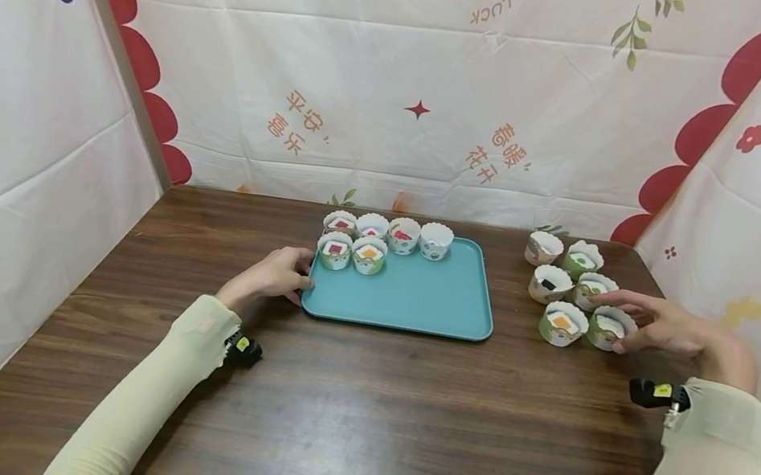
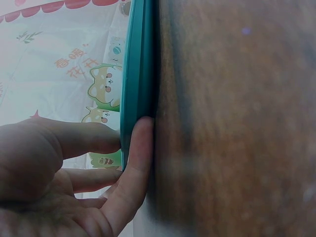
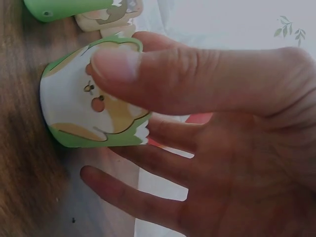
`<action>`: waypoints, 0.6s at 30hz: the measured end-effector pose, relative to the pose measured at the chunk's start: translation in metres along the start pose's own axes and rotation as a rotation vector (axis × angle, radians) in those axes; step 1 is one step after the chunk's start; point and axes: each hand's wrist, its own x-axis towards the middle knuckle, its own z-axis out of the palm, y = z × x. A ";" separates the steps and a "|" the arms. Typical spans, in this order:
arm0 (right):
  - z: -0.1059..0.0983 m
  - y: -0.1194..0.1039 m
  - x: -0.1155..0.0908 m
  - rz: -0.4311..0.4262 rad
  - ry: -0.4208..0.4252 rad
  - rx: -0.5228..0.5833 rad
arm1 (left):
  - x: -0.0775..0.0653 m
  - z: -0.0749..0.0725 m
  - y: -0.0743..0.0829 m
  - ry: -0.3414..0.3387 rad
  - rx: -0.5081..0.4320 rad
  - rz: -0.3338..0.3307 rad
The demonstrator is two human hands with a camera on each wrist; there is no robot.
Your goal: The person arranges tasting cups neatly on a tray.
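My left hand (image 1: 278,272) holds the left edge of a blue-green tray (image 1: 415,299), fingertips right at its rim. In the left wrist view one finger (image 2: 140,153) lies against the tray's outer side, low by the tabletop. On the right, my right hand (image 1: 671,325) grips a green and white paper baking cup (image 1: 607,331) with a dog face printed on it. Its thumb (image 3: 118,66) presses the near wall in the right wrist view; other fingers reach behind the cup, partly hidden. Several similar cups (image 1: 560,324) stand beside it.
Several paper cups (image 1: 369,255) with small coloured pieces inside stand in the tray's back left part. All of this is on a brown wooden table (image 1: 356,413). Printed white cloth (image 1: 388,76) walls in the back and both sides.
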 end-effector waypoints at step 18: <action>0.004 0.011 0.002 0.073 0.008 -0.013 | 0.000 0.001 0.000 0.000 0.017 -0.003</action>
